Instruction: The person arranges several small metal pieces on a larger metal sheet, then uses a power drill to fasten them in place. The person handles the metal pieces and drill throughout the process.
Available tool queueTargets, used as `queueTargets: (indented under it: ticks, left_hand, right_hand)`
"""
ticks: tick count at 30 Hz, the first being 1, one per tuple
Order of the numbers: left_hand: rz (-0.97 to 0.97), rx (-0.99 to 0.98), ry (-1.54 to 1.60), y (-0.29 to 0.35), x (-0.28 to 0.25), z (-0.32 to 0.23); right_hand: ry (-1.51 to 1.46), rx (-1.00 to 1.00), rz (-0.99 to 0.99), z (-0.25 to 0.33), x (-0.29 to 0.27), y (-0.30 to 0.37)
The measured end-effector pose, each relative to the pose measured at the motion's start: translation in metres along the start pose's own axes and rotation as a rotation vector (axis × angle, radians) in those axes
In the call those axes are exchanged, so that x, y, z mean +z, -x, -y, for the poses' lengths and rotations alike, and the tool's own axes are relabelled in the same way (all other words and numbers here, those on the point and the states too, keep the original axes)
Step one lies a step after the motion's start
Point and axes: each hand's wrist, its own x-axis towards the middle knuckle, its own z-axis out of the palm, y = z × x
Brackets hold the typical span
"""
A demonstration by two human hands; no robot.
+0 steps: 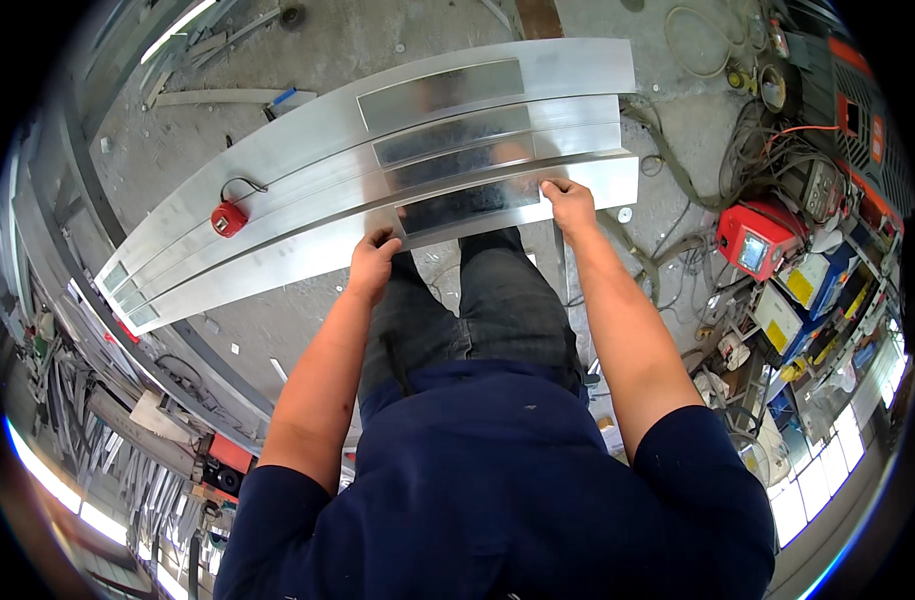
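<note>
Head view looks straight down on a stack of long aluminium profiles (307,150) lying side by side. Both hands rest on the nearest one — the left hand (373,262) curls its grip over the near edge, the right hand (569,203) presses closed fingers on a darker metal strip (467,205) set into that profile. A red tape measure (228,219) sits on the profiles, well to the left. Red welding machine (752,240) stands on the floor at right.

Fingertips of the left hand (374,262) and right hand (569,203) curl out of sight over the near edge of the nearest metal panel (377,235). At three o'clock, cluttered machines (807,270) blur toward the rim, details unreadable.
</note>
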Motion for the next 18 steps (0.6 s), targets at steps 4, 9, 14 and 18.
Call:
queueTargets:
  ticks: [4, 9, 14, 18]
  left_hand:
    - [-0.065, -0.006, -0.12, 0.003, -0.033, 0.006]
    - [-0.064, -0.061, -0.235, 0.01, -0.065, 0.002]
    - [0.054, 0.077, -0.543, 0.018, -0.095, 0.0]
    - [0.096, 0.21, -0.773, 0.014, -0.153, -0.008]
  right_hand:
    - [0.071, -0.015, 0.003, 0.007, 0.001, 0.004]
    - [0.09, -0.064, -0.033, 0.008, -0.002, 0.016]
    - [0.151, -0.063, -0.161, 0.0, 0.002, 0.055]
    - [0.23, -0.155, -0.15, -0.026, 0.017, 0.124]
